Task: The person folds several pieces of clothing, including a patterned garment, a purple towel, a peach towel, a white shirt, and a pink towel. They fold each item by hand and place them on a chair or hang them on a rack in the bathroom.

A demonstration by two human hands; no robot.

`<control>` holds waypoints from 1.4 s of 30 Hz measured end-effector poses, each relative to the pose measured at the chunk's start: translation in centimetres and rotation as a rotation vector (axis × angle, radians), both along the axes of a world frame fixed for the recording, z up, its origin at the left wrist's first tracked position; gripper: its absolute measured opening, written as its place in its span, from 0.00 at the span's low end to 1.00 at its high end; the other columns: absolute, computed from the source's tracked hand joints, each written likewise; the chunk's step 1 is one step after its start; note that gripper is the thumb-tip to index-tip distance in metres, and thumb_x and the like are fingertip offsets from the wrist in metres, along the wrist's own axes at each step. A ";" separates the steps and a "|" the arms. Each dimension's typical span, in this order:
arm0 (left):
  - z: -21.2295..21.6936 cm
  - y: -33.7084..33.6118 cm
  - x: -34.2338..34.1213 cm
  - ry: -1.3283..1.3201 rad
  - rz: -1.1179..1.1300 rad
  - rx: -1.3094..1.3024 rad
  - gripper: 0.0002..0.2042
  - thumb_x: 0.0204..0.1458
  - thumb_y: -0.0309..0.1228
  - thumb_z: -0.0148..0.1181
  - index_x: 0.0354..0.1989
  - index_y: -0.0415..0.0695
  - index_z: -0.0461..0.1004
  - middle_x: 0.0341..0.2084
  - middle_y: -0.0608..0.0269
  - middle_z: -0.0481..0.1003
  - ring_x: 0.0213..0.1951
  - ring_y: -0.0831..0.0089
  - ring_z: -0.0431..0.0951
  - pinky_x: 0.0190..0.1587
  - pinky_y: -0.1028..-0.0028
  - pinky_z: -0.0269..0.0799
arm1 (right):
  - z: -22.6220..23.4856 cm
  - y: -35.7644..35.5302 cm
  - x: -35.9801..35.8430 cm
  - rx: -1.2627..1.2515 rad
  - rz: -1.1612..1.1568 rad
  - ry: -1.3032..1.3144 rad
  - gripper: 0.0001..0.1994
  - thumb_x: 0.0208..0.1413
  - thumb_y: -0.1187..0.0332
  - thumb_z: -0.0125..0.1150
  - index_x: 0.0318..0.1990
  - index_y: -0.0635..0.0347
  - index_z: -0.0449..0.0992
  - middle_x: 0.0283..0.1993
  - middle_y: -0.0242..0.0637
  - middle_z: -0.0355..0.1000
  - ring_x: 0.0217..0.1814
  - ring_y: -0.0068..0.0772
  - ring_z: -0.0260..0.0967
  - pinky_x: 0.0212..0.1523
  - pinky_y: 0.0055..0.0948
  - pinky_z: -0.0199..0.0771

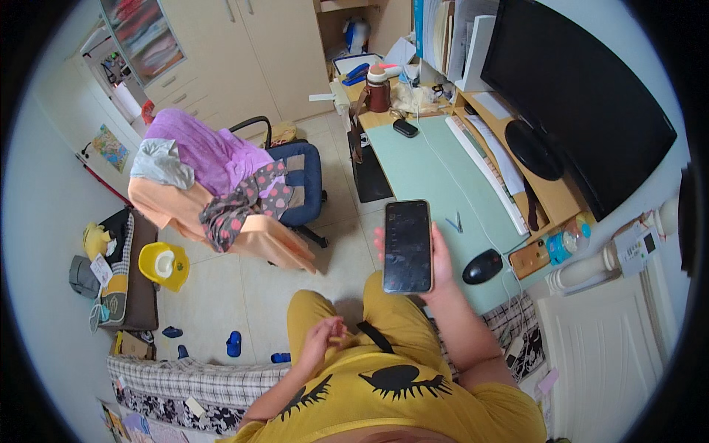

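My right hand (442, 258) is closed around a smartphone (408, 247) with a dark screen, held upright above my lap. Fingers show along both of the phone's sides. Over my thigh, my left hand (325, 341) has its fingers curled in. Whether something small lies in them I cannot make out. A black strap (375, 337) lies across my yellow trousers (314, 310) beside that hand. To the phone's right, a black computer mouse (481, 266) and a slim pen-like item (459, 221) rest on the green desk mat (421, 166).
A large monitor (583, 96) stands on a wooden riser at right. An orange-backed phone (529, 260) and a water bottle (569, 244) sit beside it. At left is an office chair (303, 181) draped with clothes. A yellow potty (177, 279) and blue slippers (233, 343) are on the floor.
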State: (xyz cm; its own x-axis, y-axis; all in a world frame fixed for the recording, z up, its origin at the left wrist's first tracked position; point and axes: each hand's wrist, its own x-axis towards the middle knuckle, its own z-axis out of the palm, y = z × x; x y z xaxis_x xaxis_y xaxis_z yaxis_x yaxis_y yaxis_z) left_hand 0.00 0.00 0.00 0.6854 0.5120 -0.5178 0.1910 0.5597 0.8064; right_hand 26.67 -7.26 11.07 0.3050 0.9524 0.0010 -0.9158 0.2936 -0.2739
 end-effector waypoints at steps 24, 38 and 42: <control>7.9 22.1 0.1 0.395 0.085 0.167 0.13 0.54 0.36 0.46 0.39 0.40 0.70 0.26 0.62 0.73 0.26 0.76 0.73 0.29 0.76 0.70 | -6.0 10.2 20.9 -1.511 -0.146 -1.679 0.25 0.51 0.56 0.51 0.46 0.72 0.66 0.44 0.58 0.65 0.50 0.56 0.59 0.53 0.43 0.57; 2.7 4.3 -16.1 1.233 0.418 0.071 0.15 0.43 0.39 0.51 0.31 0.39 0.76 0.28 0.47 0.75 0.35 0.53 0.74 0.41 0.63 0.69 | 1.6 30.6 1.7 0.180 0.882 -2.385 0.25 0.47 0.59 0.55 0.49 0.66 0.64 0.47 0.50 0.65 0.49 0.49 0.62 0.50 0.39 0.63; 0.5 1.8 -16.3 1.171 0.280 0.007 0.16 0.42 0.42 0.51 0.30 0.42 0.77 0.30 0.48 0.75 0.36 0.53 0.74 0.41 0.62 0.69 | 1.6 34.4 -6.3 0.298 0.916 -2.370 0.24 0.47 0.59 0.56 0.49 0.64 0.64 0.46 0.48 0.65 0.48 0.48 0.63 0.47 0.40 0.65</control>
